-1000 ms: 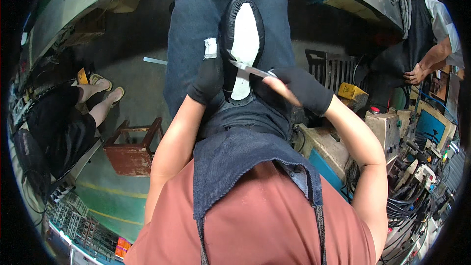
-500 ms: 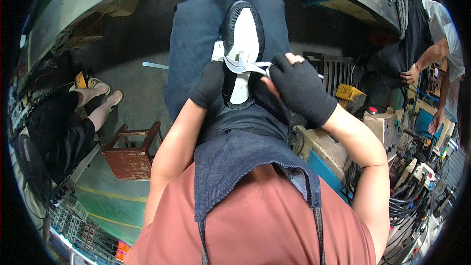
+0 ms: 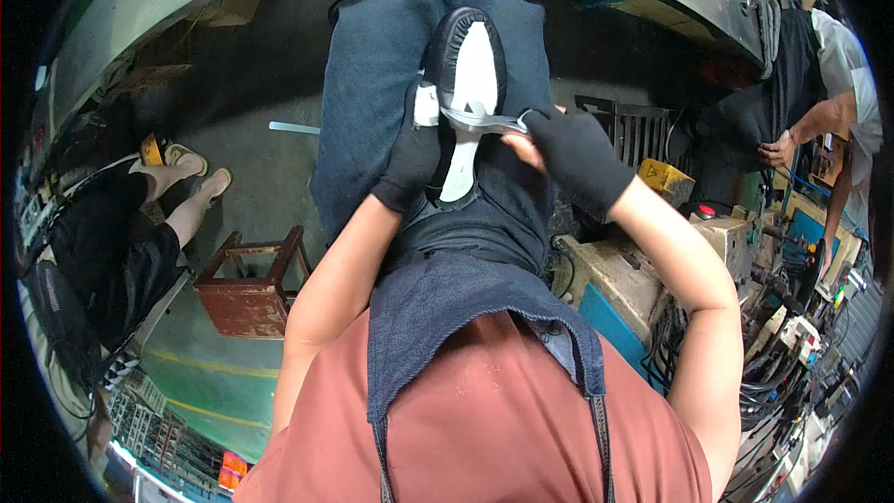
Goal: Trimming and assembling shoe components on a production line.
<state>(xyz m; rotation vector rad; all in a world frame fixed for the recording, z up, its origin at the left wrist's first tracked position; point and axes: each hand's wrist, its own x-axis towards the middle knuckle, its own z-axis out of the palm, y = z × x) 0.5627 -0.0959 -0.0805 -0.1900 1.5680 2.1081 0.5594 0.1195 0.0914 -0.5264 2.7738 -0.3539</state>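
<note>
Head view: black shoe [image 3: 476, 70] on denim apron [image 3: 372, 84];
left hand [image 3: 412, 160] clasps shoe; right hand [image 3: 583, 158] grips metal tool [image 3: 492, 122]; brown stool [image 3: 240, 305] on floor [image 3: 256, 172].

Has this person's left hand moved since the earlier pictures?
Yes: the left hand has shifted right, farther from the pale strip on the floor.

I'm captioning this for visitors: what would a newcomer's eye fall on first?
Probably the upturned black shoe with a white underside, over the dark blue denim apron. Next, the silver metal pincers in the black-gloved right hand, reaching across the shoe's middle. Left of the apron stands a worn reddish-brown wooden stool.
</note>
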